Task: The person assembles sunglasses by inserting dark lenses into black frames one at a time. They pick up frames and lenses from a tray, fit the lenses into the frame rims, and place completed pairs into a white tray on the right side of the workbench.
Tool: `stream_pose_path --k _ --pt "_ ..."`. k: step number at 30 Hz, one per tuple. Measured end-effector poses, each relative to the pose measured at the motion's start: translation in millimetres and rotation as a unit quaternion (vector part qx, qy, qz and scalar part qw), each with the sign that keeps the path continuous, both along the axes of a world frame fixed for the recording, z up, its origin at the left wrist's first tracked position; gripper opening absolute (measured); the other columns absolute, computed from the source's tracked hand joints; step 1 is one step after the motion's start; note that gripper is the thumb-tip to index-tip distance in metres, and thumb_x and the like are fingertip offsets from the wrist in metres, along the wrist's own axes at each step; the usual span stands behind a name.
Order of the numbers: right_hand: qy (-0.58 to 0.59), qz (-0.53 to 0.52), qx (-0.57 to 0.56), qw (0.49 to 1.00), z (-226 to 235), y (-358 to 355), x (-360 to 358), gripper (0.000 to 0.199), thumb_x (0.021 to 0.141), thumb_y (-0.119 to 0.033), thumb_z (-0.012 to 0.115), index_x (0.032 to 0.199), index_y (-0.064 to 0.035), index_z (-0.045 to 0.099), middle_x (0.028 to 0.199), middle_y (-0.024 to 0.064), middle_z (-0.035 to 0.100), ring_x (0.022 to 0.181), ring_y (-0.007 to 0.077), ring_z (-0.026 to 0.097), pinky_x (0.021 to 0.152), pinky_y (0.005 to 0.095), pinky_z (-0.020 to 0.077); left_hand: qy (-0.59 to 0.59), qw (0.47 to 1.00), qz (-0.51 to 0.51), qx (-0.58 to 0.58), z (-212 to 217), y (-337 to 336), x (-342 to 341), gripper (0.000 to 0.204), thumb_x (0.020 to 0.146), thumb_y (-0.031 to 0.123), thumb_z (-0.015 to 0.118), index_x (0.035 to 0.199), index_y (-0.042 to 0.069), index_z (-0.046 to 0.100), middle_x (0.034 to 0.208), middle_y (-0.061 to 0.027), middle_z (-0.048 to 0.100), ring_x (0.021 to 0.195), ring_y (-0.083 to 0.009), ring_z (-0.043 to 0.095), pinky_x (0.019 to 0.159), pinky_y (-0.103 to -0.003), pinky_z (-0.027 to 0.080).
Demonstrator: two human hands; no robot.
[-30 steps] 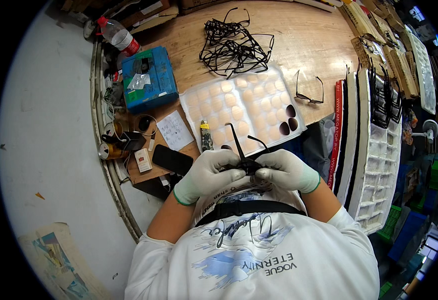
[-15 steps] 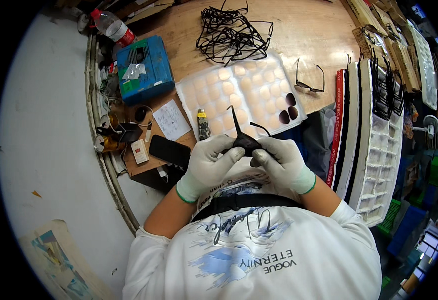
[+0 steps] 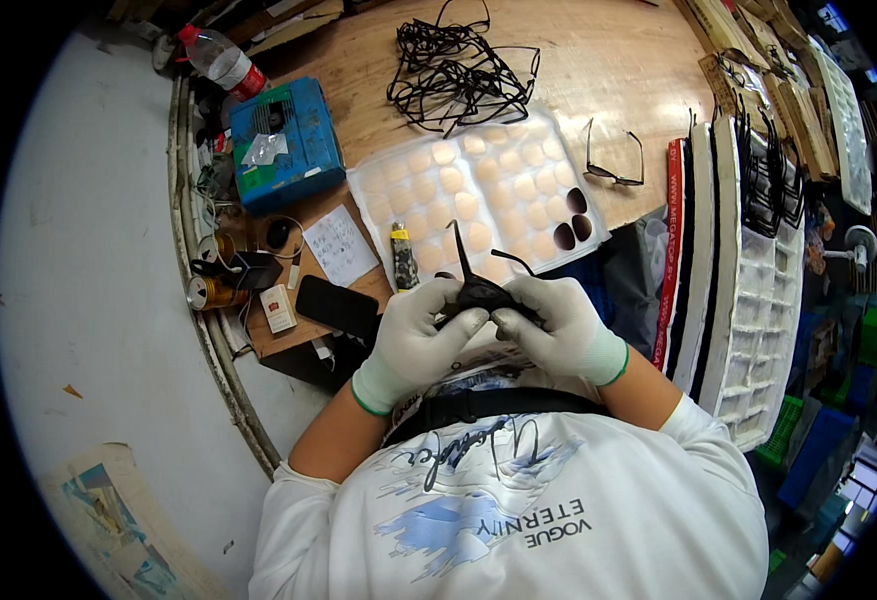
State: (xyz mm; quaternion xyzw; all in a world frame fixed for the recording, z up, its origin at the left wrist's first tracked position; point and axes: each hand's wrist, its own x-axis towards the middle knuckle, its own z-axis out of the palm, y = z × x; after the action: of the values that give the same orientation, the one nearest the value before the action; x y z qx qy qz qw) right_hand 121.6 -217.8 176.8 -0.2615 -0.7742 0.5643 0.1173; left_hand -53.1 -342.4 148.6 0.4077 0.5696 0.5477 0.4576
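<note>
Left hand (image 3: 421,334) and right hand (image 3: 561,325) gripping eyeglasses (image 3: 486,294), lens tray (image 3: 475,177) beyond, tangled frames (image 3: 456,82) farther, blue box (image 3: 307,158) leftward

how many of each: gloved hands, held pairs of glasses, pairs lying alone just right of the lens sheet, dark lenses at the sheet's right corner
left hand and right hand, gloved: 2
held glasses: 1
lone glasses: 1
dark lenses: 3
total: 7

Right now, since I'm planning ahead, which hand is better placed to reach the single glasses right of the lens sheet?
Probably the right hand: nearer the single glasses, though it and the left hand hold black eyewear.
</note>
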Motion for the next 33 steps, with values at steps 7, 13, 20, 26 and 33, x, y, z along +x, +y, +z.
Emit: stream_pose_path --k 7,13,20,26,33 --pt "-0.039 0.020 -0.008 0.999 5 21 7 0.012 0.091 -0.011 0.068 0.097 0.0001 0.067 0.072 0.0197 0.064 0.064 0.0359 0.066 0.059 0.0384 0.0504 0.033 0.998 -0.048 -0.034 5 24 -2 0.019 0.089 0.009 0.069 0.102 -0.005 0.068 0.113 -0.0237 0.069 0.105 -0.0246 0.069 0.090 -0.034 0.052" --pt "-0.062 0.085 0.029 0.994 11 73 20 0.019 0.090 -0.005 0.062 0.108 0.0009 0.062 0.084 0.0244 0.067 0.080 0.0428 0.067 0.070 0.0463 0.0525 0.122 0.988 -0.077 0.061 -2 85 -2 0.021 0.086 0.010 0.070 0.102 -0.004 0.068 0.142 -0.0345 0.052 0.129 -0.0416 0.056 0.108 -0.041 0.043" --pt "-0.163 -0.110 0.210 0.958 -76 165 69 0.027 0.086 -0.003 0.058 0.111 0.0013 0.066 0.093 0.0230 0.069 0.092 0.0427 0.066 0.083 0.0509 0.0513 0.152 0.982 -0.105 -0.034 -37 200 29 0.029 0.089 0.021 0.070 0.110 0.001 0.070 0.151 -0.0311 0.046 0.141 -0.0421 0.046 0.116 -0.045 0.036" --pt "-0.251 -0.102 0.438 0.857 -177 248 109 0.039 0.079 -0.008 0.060 0.117 0.0014 0.062 0.115 0.0182 0.067 0.114 0.0339 0.061 0.107 0.0475 0.0423 0.368 0.913 -0.022 -0.172 -139 425 21 0.053 0.093 0.038 0.058 0.135 0.006 0.063 0.154 -0.0386 0.035 0.144 -0.0490 0.037 0.122 -0.048 0.031" --pt "-0.265 -0.047 0.451 0.851 -223 286 100 0.034 0.082 -0.013 0.059 0.112 0.0008 0.062 0.116 0.0172 0.066 0.114 0.0318 0.061 0.106 0.0465 0.0426 0.425 0.834 -0.014 -0.351 -165 462 -14 0.067 0.096 0.043 0.050 0.149 0.002 0.048 0.152 -0.0280 0.045 0.139 -0.0419 0.046 0.117 -0.044 0.038"
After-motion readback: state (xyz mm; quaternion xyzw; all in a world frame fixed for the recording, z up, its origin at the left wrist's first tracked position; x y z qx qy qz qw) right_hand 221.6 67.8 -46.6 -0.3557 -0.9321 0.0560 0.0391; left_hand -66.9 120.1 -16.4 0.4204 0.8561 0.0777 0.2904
